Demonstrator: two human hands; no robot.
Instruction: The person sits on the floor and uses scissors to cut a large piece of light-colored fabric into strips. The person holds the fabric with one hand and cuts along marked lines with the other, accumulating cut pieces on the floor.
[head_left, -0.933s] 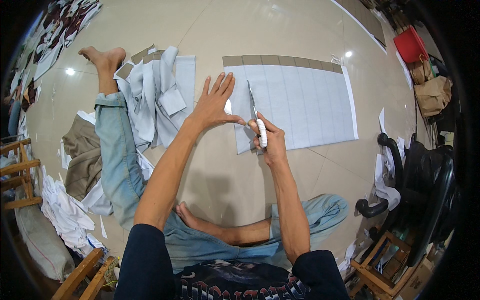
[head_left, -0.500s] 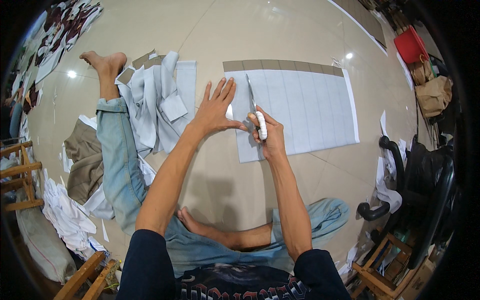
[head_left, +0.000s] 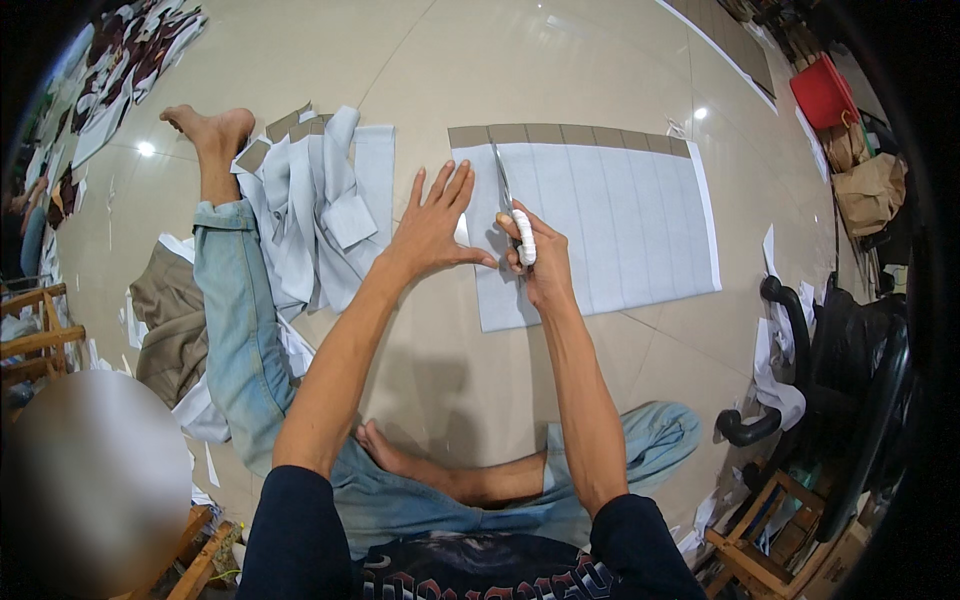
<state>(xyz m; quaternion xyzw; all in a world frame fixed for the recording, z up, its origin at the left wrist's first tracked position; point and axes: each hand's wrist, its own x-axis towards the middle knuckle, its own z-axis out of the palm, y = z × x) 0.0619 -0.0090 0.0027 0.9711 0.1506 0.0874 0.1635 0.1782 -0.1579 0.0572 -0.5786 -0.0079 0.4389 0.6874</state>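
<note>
A light grey-blue fabric sheet (head_left: 610, 220) marked with faint parallel lines lies flat on the floor in front of me. Along its far edge a strip of taupe cloth (head_left: 575, 135) shows from beneath. My right hand (head_left: 547, 265) grips scissors (head_left: 524, 238) with a white-wrapped handle; their long blades point away from me near the sheet's left side, tip close to the taupe strip. My left hand (head_left: 432, 225) rests with fingers spread, its fingertips and thumb on the sheet's left edge. The lower blade is hard to see.
Crumpled light grey fabric pieces (head_left: 315, 210) lie left of my hands, beside my outstretched leg. Taupe cloth (head_left: 170, 315) is bunched farther left. At the right stand a black chair base (head_left: 785, 350), a red bucket (head_left: 823, 90) and a brown paper bag (head_left: 868, 195). A blurred patch covers the lower left.
The scissors have slid slightly away from me, their tip now nearer the taupe strip. My left hand stays nearly in place. A blurred patch has appeared at the lower left.
</note>
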